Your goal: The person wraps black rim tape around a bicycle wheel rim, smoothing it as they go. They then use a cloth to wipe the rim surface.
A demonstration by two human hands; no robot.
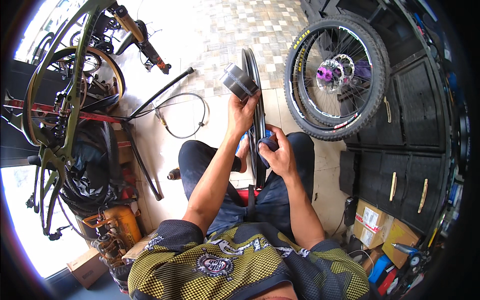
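Observation:
A bare black bicycle rim stands upright between my knees, seen nearly edge-on. My left hand is closed round the lower end of a wide, shiny grey tape roll, held up against the rim's left side. Close to the rim's right side, my right hand is closed on a bunched dark rag. Part of the rag is hidden by my fingers. Something blue shows behind the rim near my right fingertips, too covered to name.
Two wheels with knobbly tyres lean against black cabinets on the right. An olive bike frame hangs on a repair stand at left. A looped cable lies on the tiled floor; cardboard boxes sit lower right.

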